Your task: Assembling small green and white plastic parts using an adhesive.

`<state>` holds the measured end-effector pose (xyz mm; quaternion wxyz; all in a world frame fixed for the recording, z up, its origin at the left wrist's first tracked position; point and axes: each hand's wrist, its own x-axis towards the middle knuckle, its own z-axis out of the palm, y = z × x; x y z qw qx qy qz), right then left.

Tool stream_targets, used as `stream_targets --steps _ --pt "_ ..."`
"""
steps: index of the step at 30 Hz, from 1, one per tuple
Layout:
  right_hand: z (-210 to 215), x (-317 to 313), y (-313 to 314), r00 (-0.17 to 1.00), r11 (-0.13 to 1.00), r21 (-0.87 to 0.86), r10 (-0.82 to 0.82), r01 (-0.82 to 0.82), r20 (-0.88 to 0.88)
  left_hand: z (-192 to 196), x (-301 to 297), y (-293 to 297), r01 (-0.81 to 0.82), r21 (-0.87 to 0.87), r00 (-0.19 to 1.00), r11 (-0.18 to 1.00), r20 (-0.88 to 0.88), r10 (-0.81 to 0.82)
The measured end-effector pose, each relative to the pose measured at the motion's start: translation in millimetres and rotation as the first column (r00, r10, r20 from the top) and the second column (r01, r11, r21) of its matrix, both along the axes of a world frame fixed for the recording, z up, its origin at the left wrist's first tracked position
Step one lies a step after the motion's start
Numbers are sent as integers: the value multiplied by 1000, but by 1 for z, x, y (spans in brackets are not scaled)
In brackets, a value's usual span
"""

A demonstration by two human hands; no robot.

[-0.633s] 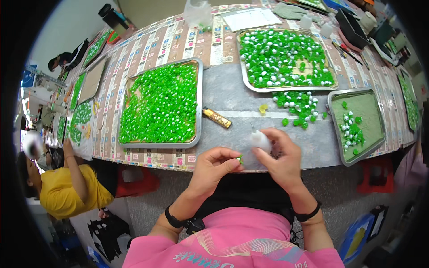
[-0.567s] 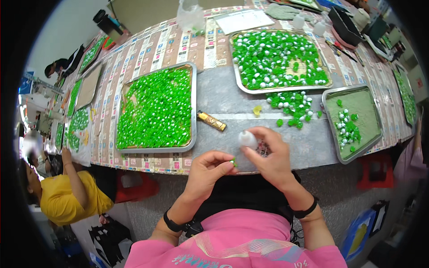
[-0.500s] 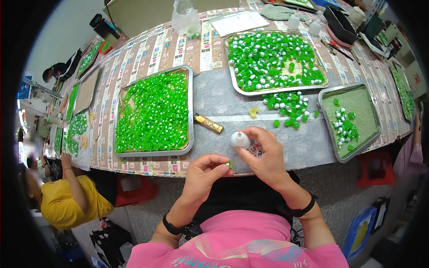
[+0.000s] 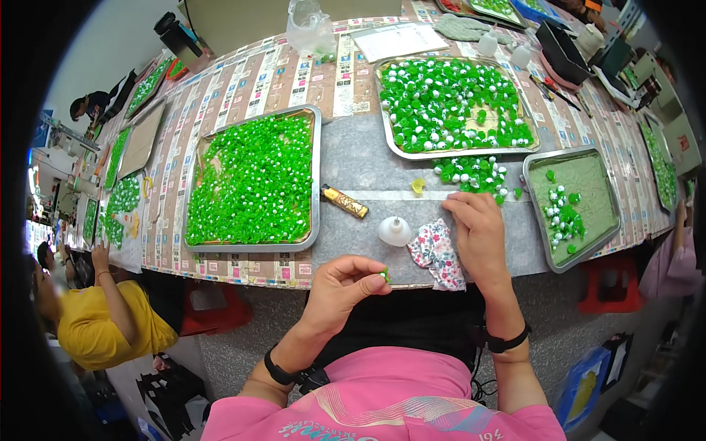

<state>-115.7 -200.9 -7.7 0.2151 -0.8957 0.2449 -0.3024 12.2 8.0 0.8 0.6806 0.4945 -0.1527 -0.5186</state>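
Note:
My left hand (image 4: 346, 290) is closed in a pinch on a small green plastic piece (image 4: 385, 273) at the table's front edge. My right hand (image 4: 479, 239) is stretched forward with its fingers apart, and nothing shows in it. Its fingertips are just short of a loose pile of green pieces with white eyeball-like balls (image 4: 474, 173). Between the hands a white squeeze bottle with a thin nozzle (image 4: 395, 231) stands upright. Next to it, partly beside my right hand, lies a flowered cloth (image 4: 439, 253).
A metal tray (image 4: 316, 176) of small green pieces is at left. Another tray (image 4: 412, 155) of green-and-white pieces lies beyond the pile. A smaller tray (image 4: 604, 184) with a few stands at right. A gold-and-black lighter (image 4: 344, 201) and a yellow scrap (image 4: 418, 186) lie mid-table. A person in yellow (image 4: 121, 323) sits at left.
My right hand has let go of the white bottle, left it standing on the table and moved right and forward toward the pile. The flowered cloth is now uncovered. My left hand keeps its pinch.

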Motion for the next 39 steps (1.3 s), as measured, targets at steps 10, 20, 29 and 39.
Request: stream_targets --steps 10,20,29,39 --pt "20 -18 35 928 535 778 30 -328 370 7 -6 -5 29 19 999 999 -15 -29" --pt "24 -24 68 934 98 929 19 -357 357 9 -7 -7 46 8 998 999 -37 -46" --pt "20 -24 75 927 317 872 86 -373 365 4 -7 -7 79 -24 996 997 -30 -79" --pt "26 -27 76 950 309 900 56 -308 306 7 -7 -9 103 -14 995 995 0 -103"
